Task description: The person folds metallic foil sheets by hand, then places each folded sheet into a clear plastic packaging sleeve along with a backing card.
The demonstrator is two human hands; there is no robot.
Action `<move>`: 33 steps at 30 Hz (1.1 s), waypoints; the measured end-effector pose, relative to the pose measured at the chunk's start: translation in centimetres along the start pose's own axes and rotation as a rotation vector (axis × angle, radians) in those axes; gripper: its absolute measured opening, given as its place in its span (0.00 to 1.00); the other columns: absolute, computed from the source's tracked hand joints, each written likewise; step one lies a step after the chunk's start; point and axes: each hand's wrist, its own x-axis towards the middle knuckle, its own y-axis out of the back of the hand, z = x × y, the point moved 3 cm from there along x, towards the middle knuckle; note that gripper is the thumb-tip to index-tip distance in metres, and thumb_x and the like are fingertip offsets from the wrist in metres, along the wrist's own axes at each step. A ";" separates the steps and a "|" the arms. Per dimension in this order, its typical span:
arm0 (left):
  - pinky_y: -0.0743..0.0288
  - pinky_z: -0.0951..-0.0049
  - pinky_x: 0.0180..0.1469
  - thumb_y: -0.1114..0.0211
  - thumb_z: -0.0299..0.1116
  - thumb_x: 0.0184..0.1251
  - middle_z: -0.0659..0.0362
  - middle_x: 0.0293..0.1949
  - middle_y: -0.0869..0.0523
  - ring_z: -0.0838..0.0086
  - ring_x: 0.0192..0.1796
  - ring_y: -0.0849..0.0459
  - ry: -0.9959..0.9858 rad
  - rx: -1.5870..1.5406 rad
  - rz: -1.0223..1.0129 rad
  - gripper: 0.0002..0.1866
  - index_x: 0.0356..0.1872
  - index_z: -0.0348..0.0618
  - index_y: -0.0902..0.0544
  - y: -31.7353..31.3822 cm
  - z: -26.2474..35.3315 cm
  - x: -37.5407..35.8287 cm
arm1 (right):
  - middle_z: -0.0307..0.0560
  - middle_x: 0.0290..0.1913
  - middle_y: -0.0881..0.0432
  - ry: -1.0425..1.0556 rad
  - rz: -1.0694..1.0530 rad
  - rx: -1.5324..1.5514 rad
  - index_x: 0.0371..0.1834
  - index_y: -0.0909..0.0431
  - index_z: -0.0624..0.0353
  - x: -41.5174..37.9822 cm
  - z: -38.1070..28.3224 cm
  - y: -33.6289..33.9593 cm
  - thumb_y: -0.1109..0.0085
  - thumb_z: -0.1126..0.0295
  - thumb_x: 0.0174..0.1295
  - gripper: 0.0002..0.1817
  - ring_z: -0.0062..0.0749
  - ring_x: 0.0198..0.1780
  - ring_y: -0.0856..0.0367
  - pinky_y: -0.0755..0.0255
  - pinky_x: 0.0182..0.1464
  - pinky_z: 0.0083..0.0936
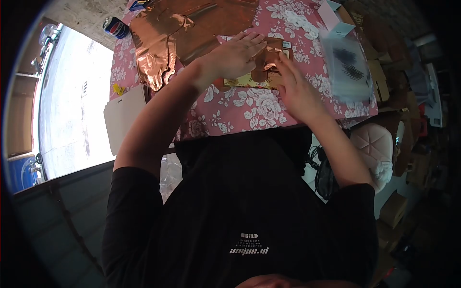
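Observation:
My left hand (pixel 234 56) lies palm down, fingers spread, on the left part of a flat yellow and gold item (pixel 254 81) on the table. My right hand (pixel 296 91) is at that item's right edge, its fingers apart and the fingertips touching or just above it. Between my hands, a piece of copper-coloured foil (pixel 260 76) covers part of the item. Beyond my left forearm a large crumpled copper sheet (pixel 206 21) spreads across the table.
The pink floral tablecloth (pixel 266 109) covers the table. A blue can (pixel 115 28) stands at the back left, near grey-beige card (pixel 126 115). Clear plastic sleeves (pixel 348 67) and a white box (pixel 334 18) are at the right. A cushioned stool (pixel 372 149) stands below the right side.

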 end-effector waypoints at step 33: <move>0.45 0.47 0.88 0.37 0.37 0.80 0.41 0.82 0.29 0.50 0.85 0.32 0.026 -0.186 0.143 0.30 0.78 0.36 0.26 4.0 2.0 -2.0 | 0.48 0.51 0.09 0.178 0.056 0.092 0.46 0.08 0.60 5.6 1.3 -1.8 0.22 0.63 0.60 0.16 0.48 0.59 0.14 0.22 0.66 0.44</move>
